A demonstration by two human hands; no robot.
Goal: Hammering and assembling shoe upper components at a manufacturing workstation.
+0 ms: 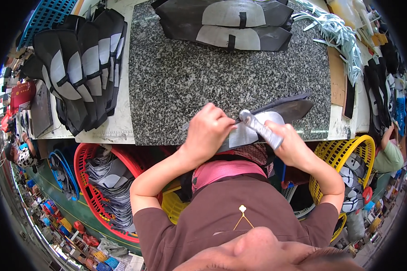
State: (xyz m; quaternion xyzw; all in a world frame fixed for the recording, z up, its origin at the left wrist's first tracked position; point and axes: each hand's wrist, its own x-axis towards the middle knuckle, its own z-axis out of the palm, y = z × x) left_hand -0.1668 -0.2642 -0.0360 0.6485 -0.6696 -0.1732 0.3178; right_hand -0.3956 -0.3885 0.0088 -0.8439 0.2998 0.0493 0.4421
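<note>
On the speckled stone slab, close to its near edge, lies a black and grey cut piece that looks like a shoe upper. My left hand is closed in a pinch at the piece's edge; the fingertips partly hide what they grip. My right hand is wrapped round a hammer whose handle looks covered in pale wrapping. The round metal head sits just right of my left fingertips, over the piece. Whether the head touches the piece, I cannot tell.
Stacked black and grey pieces lie at the slab's far edge and fanned out on the left. Pale strips heap at the far right. Below the table stand a red basket and a yellow basket, both holding pieces.
</note>
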